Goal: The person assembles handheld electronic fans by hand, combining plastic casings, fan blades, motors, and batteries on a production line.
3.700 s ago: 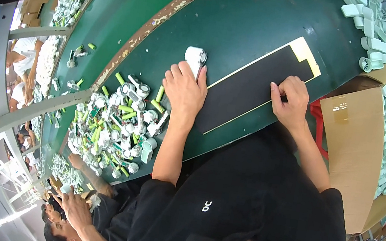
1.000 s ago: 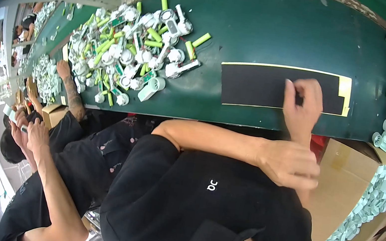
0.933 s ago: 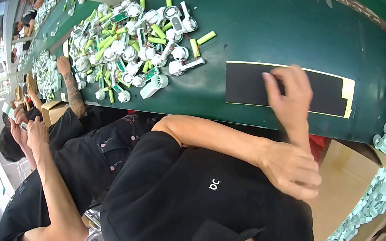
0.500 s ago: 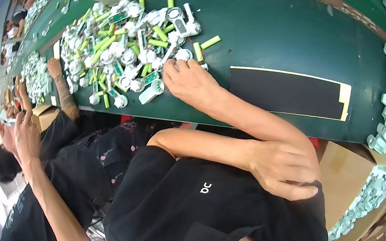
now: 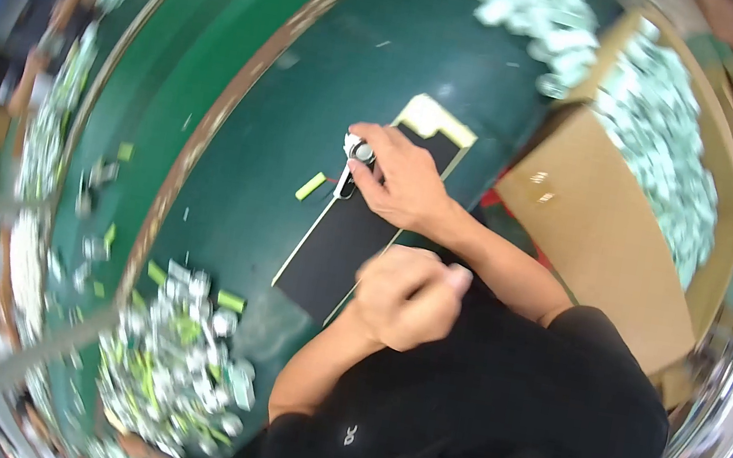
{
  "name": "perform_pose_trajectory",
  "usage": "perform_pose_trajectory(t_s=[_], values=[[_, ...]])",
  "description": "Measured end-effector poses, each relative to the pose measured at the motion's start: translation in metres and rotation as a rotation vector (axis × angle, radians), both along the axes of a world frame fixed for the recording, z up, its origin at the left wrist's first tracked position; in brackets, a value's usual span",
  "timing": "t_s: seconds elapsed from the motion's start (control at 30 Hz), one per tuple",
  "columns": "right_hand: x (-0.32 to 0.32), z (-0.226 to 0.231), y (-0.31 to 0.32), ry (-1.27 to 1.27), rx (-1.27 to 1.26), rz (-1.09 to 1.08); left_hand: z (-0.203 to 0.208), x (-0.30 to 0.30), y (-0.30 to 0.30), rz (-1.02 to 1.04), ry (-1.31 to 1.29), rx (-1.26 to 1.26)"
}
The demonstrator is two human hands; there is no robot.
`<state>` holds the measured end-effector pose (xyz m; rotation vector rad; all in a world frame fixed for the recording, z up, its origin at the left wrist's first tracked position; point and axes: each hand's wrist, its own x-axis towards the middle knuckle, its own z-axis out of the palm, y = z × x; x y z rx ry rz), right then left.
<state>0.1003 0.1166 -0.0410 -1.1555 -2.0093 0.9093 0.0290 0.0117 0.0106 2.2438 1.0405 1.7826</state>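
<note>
Handily, perhaps, a heap of parts (image 5: 178,357) lay on the counter (image 5: 235,208); a green cell (image 5: 310,187) neighboured the white part (image 5: 345,185), clamped by the black mat (image 5: 328,257) in the right hand (image 5: 404,182), seemingly for steadiness; blur hid the grip of the left hand (image 5: 408,301).

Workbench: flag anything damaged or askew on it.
The brown rail has pale patches, like chipped paint. The yellow border of the black mat is uneven, widening into a step at one end. The white part in the right hand shows no clear damage, though blur hides detail.
</note>
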Motion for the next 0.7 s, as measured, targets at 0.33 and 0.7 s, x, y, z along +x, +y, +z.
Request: perform_pose_trajectory(t_s=[0.33,0.7], values=[[0.060,-0.046,0.008,-0.101,0.257,-0.226,0.010,0.070,0.210,-0.137,0.310,-0.483],[0.061,-0.045,0.013,0.035,0.234,0.095,-0.068,0.182,0.272,-0.012,0.635,-0.732]])
